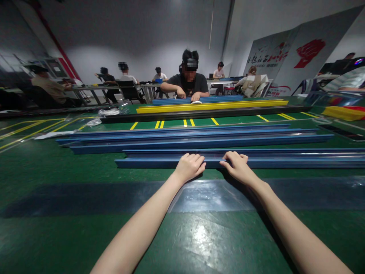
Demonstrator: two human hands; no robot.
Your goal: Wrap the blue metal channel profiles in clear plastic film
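Over a green table [48, 243], the left hand [190, 166] and right hand [236, 166], spaced apart, each pinch the near wall of a blue plastic channel [151, 163] lying crosswise. A clear plastic strip [211, 196] lies nearer, passing beneath the forearms; more blue channels [199, 144] lie beyond.

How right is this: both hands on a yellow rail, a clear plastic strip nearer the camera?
Not yellow: the head view shows the left hand and right hand on a blue rail, with a clear plastic strip nearer the camera.
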